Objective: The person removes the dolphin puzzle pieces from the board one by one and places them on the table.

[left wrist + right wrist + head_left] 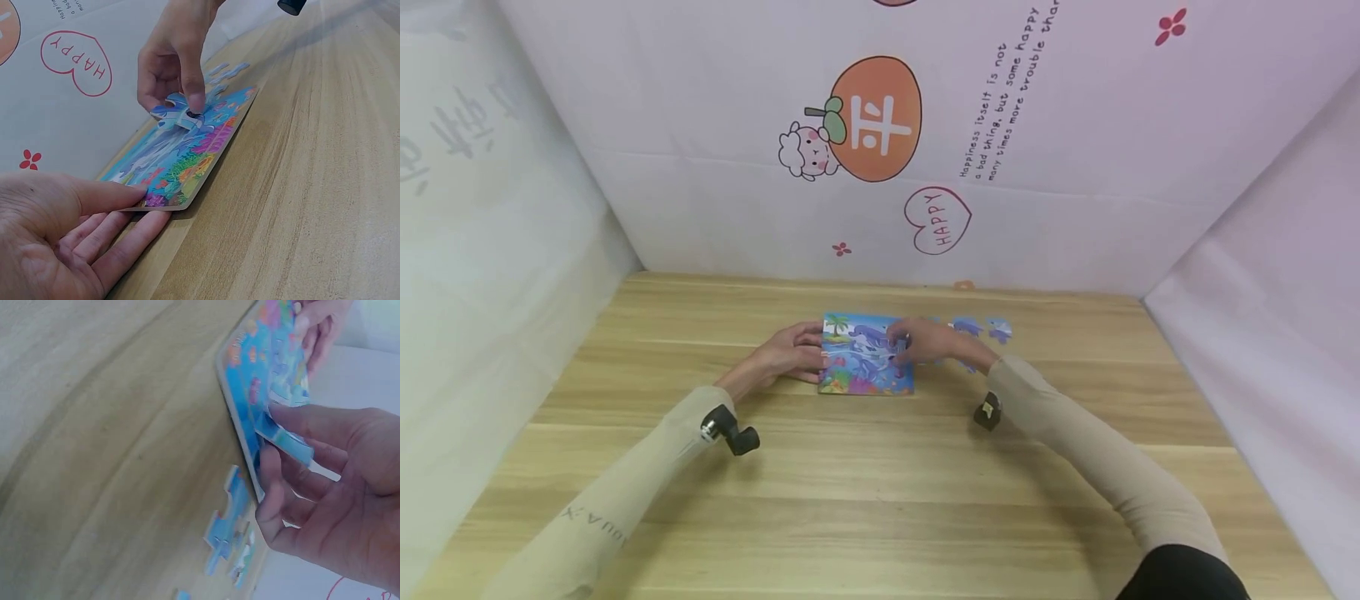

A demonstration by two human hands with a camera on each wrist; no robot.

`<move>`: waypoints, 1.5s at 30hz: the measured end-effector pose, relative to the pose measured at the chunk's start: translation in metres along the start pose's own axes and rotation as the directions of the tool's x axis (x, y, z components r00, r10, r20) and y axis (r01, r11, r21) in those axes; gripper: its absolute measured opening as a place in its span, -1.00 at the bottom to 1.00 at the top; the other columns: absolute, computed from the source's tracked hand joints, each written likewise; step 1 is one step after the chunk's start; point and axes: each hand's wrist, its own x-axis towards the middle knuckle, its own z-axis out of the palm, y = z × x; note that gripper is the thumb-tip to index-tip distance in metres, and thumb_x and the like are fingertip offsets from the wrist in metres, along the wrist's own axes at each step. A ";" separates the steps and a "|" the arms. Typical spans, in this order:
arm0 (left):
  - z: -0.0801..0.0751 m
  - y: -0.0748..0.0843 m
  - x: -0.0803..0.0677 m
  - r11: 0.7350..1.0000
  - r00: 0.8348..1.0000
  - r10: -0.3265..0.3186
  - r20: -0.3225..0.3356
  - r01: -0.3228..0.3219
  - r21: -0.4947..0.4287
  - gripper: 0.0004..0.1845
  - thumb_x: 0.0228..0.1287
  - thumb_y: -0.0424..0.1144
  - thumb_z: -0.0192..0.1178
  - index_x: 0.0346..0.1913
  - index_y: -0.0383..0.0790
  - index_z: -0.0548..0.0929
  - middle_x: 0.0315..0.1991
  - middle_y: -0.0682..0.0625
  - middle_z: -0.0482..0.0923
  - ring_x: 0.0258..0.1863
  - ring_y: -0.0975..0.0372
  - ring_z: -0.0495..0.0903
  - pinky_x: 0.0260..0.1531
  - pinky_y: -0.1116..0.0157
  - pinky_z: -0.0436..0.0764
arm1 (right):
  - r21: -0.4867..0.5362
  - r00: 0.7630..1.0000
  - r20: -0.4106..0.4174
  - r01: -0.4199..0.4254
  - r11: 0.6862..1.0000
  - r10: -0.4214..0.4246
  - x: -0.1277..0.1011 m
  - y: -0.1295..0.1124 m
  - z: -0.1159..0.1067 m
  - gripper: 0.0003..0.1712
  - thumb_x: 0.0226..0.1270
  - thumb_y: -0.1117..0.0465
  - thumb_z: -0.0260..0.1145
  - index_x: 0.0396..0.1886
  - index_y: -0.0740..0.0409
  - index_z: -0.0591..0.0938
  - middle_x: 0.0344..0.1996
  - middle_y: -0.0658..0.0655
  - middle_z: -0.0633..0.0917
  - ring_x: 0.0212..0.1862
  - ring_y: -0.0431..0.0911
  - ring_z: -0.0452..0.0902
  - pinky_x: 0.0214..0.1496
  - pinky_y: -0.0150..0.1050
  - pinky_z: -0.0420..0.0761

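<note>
A colourful dolphin jigsaw board [857, 379] lies on the wooden table, with a palm tree and coral printed on it. My left hand [790, 352] grips its left edge, thumb on top and fingers under the rim, as the left wrist view shows. Over the board's right part, my right hand [928, 340] pinches a blue and white puzzle piece [181, 117] between thumb and fingers. That piece is tilted in the right wrist view, its lower edge close to the board; whether it touches cannot be told.
Several loose puzzle pieces [999, 329] lie right of the board, partly behind the right hand and forearm. The wooden table [865, 500] ends at a printed white backdrop [715, 208]. Each forearm carries a small black wrist camera [733, 431].
</note>
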 end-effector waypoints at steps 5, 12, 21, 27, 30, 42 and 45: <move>0.001 0.000 -0.001 1.000 1.000 0.008 -0.005 -0.008 -0.015 -0.10 0.41 -0.50 0.27 0.67 -0.27 0.03 0.50 -0.38 0.21 0.00 0.06 0.70 -0.01 0.19 0.84 | 0.037 0.998 -0.061 0.005 0.999 -0.003 -0.003 0.002 -0.003 -0.68 0.36 0.37 0.41 0.09 0.26 0.64 0.13 0.34 0.68 0.20 0.25 0.61 0.29 0.10 0.72; 0.002 0.000 -0.002 1.000 1.000 0.001 -0.011 -0.001 -0.027 -0.10 0.40 -0.54 0.26 0.67 -0.28 0.03 0.51 -0.38 0.20 -0.02 0.07 0.70 -0.01 0.18 0.84 | 0.303 0.990 -0.136 0.000 0.953 0.043 -0.008 0.012 -0.004 -0.70 0.30 0.50 0.39 -0.01 0.32 0.57 -0.04 0.37 0.69 -0.01 0.20 0.69 0.03 -0.01 0.85; 0.003 -0.002 -0.001 1.000 1.000 0.015 -0.015 -0.015 -0.017 -0.11 0.42 -0.47 0.29 0.67 -0.27 0.03 0.52 -0.37 0.20 0.04 0.02 0.69 -0.02 0.18 0.84 | 0.364 0.986 -0.168 0.042 0.930 0.022 -0.029 0.025 -0.013 -0.65 0.37 0.46 0.37 0.11 0.35 0.57 -0.24 0.35 0.70 -0.25 0.25 0.70 -0.15 0.08 0.84; 0.002 -0.004 0.000 0.999 0.999 0.040 -0.023 -0.040 0.004 -0.14 0.44 -0.45 0.27 0.66 -0.29 0.06 0.52 -0.38 0.22 0.05 0.03 0.70 -0.05 0.22 0.85 | 0.418 0.977 -0.196 0.000 0.909 0.090 -0.046 0.038 -0.018 -0.63 0.36 0.46 0.40 0.09 0.44 0.52 -0.22 0.36 0.71 -0.28 0.02 0.68 -0.16 -0.02 0.86; 0.003 -0.007 0.000 0.999 0.998 0.043 -0.037 -0.043 -0.001 -0.14 0.42 -0.47 0.28 0.65 -0.30 0.07 0.51 -0.38 0.25 0.14 -0.04 0.66 -0.02 0.21 0.84 | 0.471 0.973 -0.201 -0.007 0.882 0.115 -0.053 0.048 -0.018 -0.68 0.37 0.48 0.37 0.05 0.46 0.51 -0.23 0.40 0.71 -0.29 0.03 0.70 -0.18 -0.06 0.86; 0.002 -0.009 -0.004 0.998 0.997 0.063 -0.034 -0.064 -0.026 -0.11 0.41 -0.48 0.30 0.66 -0.34 0.04 0.51 -0.40 0.24 0.14 0.01 0.64 -0.02 0.25 0.84 | 0.581 0.933 -0.258 -0.056 0.812 0.249 -0.082 0.075 -0.019 -0.58 0.49 0.43 0.28 0.26 0.51 0.50 0.00 0.42 0.65 -0.16 -0.06 0.70 0.00 -0.15 0.85; 0.002 -0.009 -0.003 0.997 0.997 0.069 -0.025 -0.069 -0.025 -0.11 0.42 -0.47 0.29 0.66 -0.35 0.02 0.52 -0.41 0.22 0.10 0.05 0.67 0.00 0.25 0.83 | 0.604 0.924 -0.266 -0.062 0.795 0.274 -0.089 0.080 -0.020 -0.57 0.49 0.41 0.29 0.27 0.52 0.49 0.01 0.39 0.63 -0.15 -0.09 0.69 0.06 -0.15 0.84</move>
